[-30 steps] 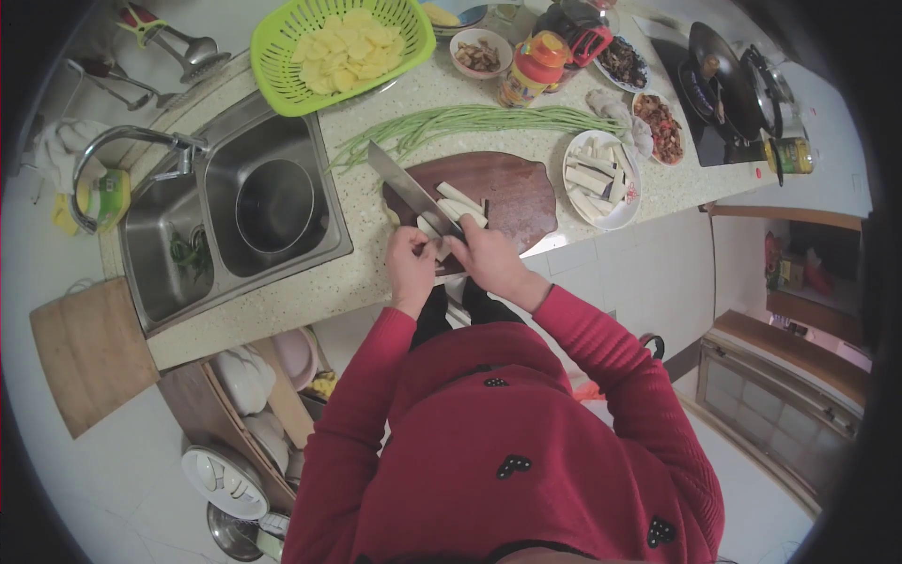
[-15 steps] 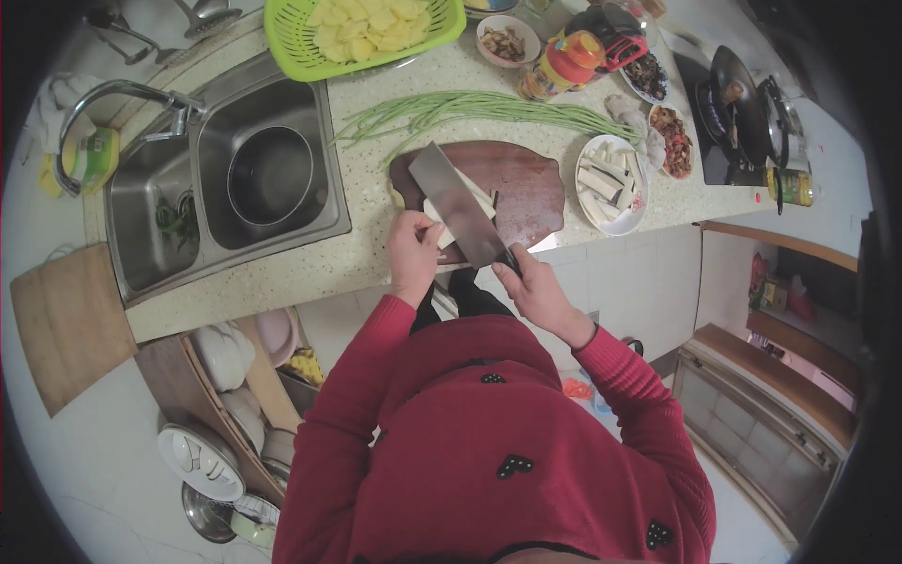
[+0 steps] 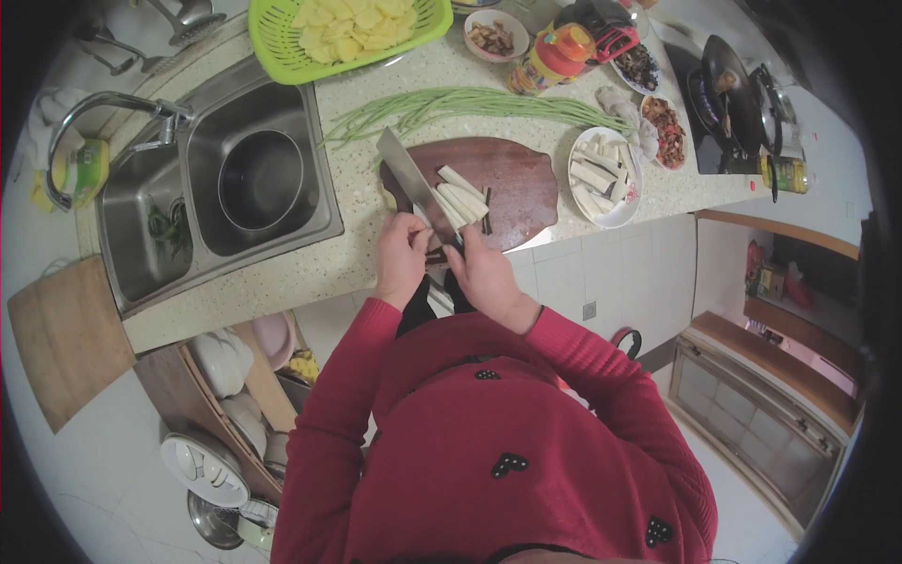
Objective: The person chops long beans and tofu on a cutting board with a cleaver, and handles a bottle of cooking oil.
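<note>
My right hand (image 3: pixel 487 280) is wrapped around the handle of a cleaver (image 3: pixel 413 179), whose broad blade slants across the left part of a brown cutting board (image 3: pixel 526 183). To the left of the blade, my left hand (image 3: pixel 402 258) has its fingers closed on an eggplant piece (image 3: pixel 421 216), mostly hidden by the fingers and blade. Several cut eggplant strips (image 3: pixel 460 195), pale with dark skin edges, lie on the board just right of the blade. More strips fill a white bowl (image 3: pixel 606 214) to the right of the board.
Long green beans (image 3: pixel 479 103) lie behind the board. A double sink (image 3: pixel 329 226) holding a dark pot (image 3: pixel 261 179) is at left. Behind stand a green basket (image 3: pixel 272 56) of potato slices and a red-capped jar (image 3: pixel 554 56). A wok (image 3: pixel 728 89) sits at far right.
The cleaver and my right hand have moved left, uncovering the cut eggplant strips to the right of the blade. My left hand stays close to the blade. The view has shifted slightly.
</note>
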`<act>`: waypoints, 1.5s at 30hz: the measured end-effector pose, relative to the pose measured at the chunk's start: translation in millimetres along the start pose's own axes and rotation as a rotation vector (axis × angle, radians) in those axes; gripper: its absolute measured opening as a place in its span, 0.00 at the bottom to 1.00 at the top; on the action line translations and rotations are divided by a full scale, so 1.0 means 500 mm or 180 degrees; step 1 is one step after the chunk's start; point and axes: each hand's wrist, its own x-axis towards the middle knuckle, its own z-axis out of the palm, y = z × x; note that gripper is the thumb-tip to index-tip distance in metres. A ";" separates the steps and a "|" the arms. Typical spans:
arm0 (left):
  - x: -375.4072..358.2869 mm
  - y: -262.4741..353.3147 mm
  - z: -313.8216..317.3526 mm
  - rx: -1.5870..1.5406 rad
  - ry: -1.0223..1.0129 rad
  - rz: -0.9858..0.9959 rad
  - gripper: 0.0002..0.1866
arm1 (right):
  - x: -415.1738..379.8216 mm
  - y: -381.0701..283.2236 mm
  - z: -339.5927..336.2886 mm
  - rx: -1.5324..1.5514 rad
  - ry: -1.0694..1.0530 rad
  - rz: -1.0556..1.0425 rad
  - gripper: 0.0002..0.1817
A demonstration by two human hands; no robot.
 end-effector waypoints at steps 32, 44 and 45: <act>0.001 0.063 0.163 -0.0181 0.2798 -0.0162 0.01 | 0.305 0.047 -0.173 -0.2346 -0.0253 -0.4304 0.15; 0.028 0.106 0.055 0.0550 0.1775 -0.0880 0.18 | 0.233 0.057 -0.239 0.1763 -0.0885 -0.1752 0.10; 0.037 0.118 0.049 0.0641 0.1626 -0.0902 0.19 | 0.222 0.073 -0.238 0.1728 -0.0732 -0.1680 0.11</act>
